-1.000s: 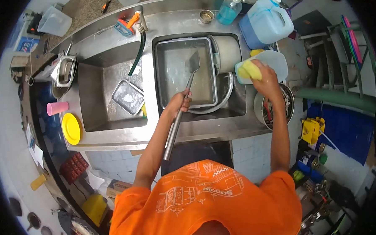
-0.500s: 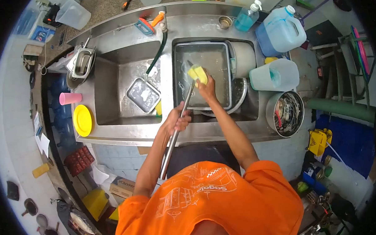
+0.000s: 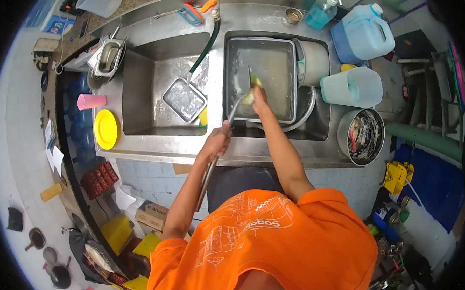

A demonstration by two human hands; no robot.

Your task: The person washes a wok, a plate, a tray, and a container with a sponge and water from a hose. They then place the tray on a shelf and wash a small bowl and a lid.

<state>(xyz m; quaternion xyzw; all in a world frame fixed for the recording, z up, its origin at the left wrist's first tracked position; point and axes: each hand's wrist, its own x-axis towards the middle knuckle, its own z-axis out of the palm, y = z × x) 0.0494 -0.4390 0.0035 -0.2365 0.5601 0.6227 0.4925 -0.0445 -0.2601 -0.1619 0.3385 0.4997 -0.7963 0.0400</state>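
My left hand is wrapped round the shaft of a long-handled metal ladle, which slants up from beside my body into the right sink basin. The ladle's rounded head is over a large rectangular metal pan holding cloudy water. My right hand grips a yellow sponge, pressed against the ladle near its head. Fingers partly hide the sponge. Beside the pan, a pale pot and a round metal bowl's rim sit in the same basin.
In the left basin lies a small soapy metal tray by a green hose. A yellow plate and pink cup stand left. At right are a blue-liquid jug, a plastic container and a dirty pot.
The camera view has shifted, moving the sinks up and right in the picture. The ladle has turned so its rounded head shows more, and the sponge now sits lower beside it.
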